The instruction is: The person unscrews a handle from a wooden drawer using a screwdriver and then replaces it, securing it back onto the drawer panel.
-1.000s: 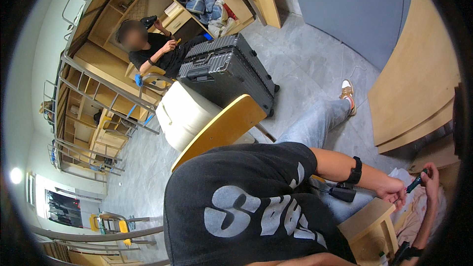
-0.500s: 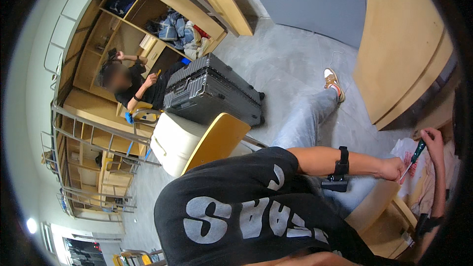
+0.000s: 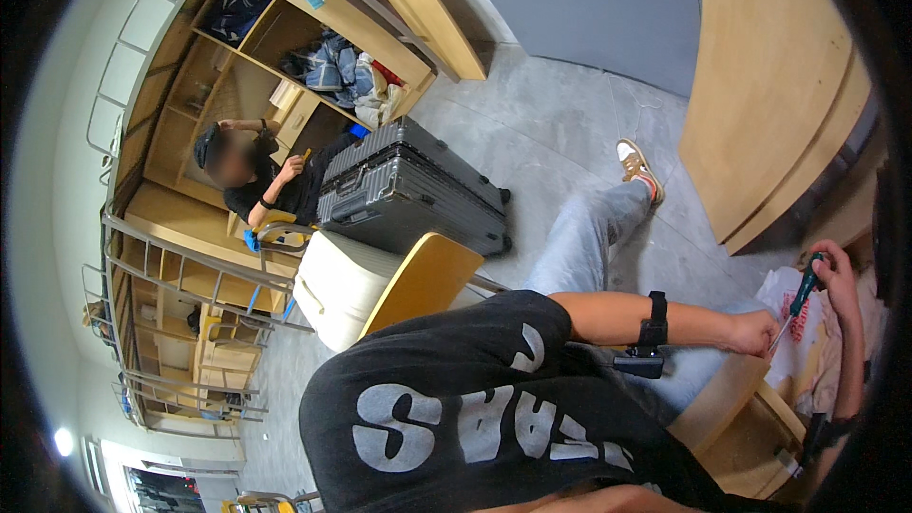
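Observation:
My right hand [image 3: 838, 277], at the right edge, is closed round the dark green handle of a screwdriver [image 3: 800, 296]. Its thin metal shaft slants down and left to the fingers of my left hand [image 3: 753, 332]. That hand is closed at the end of a light wooden panel [image 3: 722, 406], close to the screwdriver's tip. What lies in its fingers is too small to make out. Below is an open wooden compartment [image 3: 765, 442]. A white plastic bag with red print [image 3: 781, 299] lies behind the screwdriver.
A curved wooden panel [image 3: 774, 95] rises at upper right. Left of my outstretched leg stand a dark grey suitcase [image 3: 413, 185], a yellow chair back [image 3: 427, 275] and a cream case [image 3: 342, 290]. Another person [image 3: 285, 190] sits by open shelves [image 3: 275, 33], holding a small yellow object.
The view has shifted slightly. My right hand and the screwdriver have tilted a little, with the shaft still reaching my left hand. The other person's raised hand has lowered slightly.

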`<state>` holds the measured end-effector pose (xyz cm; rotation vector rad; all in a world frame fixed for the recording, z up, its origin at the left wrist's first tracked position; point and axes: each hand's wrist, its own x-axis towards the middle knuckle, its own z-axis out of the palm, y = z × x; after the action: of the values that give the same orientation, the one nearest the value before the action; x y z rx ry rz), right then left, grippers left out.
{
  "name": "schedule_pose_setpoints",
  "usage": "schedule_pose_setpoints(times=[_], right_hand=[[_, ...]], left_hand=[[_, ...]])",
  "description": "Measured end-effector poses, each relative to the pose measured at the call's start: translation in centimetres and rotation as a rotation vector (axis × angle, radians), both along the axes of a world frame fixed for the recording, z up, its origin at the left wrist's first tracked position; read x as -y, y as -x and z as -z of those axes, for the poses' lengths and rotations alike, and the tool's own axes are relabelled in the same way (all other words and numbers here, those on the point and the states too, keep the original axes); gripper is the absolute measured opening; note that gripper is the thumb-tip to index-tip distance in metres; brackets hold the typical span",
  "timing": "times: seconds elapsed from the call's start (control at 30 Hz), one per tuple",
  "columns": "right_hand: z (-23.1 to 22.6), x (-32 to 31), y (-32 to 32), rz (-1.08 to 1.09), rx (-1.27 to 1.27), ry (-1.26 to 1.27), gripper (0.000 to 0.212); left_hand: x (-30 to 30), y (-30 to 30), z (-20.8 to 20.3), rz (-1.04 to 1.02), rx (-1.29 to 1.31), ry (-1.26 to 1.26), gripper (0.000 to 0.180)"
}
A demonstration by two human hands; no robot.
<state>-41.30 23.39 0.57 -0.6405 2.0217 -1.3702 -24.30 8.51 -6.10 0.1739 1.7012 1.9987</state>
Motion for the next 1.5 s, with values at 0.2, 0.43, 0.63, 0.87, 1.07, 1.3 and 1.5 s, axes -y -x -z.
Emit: schedule_pose_setpoints(times=[0.2, 0.43, 0.63, 0.87, 1.07, 1.3, 1.5], right_hand=[[2.3, -0.2, -0.1, 0.082, -0.356, -0.043, 0.033], [-1.4, 2.8, -4.0, 0.019, -0.359, -0.170, 0.055], [-0.3, 1.7, -3.0, 0.013, -0.129, -0.106, 0.050], [-0.7, 2.2, -2.8, -0.014, 0.065, -0.018, 0.047], [-0.3, 1.6, -2.5, 0.044, 0.023, -0.051, 0.045], [0.6, 1.6, -2.4, 0.071, -0.006, -0.059, 0.045], [-0.4, 1.6, -2.8, 0.053, -0.031, -0.032, 0.044]], left_hand=[[0.1, 0.1, -1.0, -0.016, 0.049, 0.011, 0.011], [0.7, -0.8, -1.5, -0.074, 0.025, 0.068, 0.008], [0.7, -0.8, -1.2, -0.059, 0.078, -0.020, 0.009], [1.3, -0.3, -0.1, 0.006, 0.244, -0.233, 0.017], [1.7, -0.2, -2.7, 0.004, 0.468, -0.599, 0.015], [1.1, -0.2, 0.2, 0.010, 0.456, -0.690, 0.014], [0.7, -0.1, -0.2, 0.034, 0.384, -0.566, 0.013]])
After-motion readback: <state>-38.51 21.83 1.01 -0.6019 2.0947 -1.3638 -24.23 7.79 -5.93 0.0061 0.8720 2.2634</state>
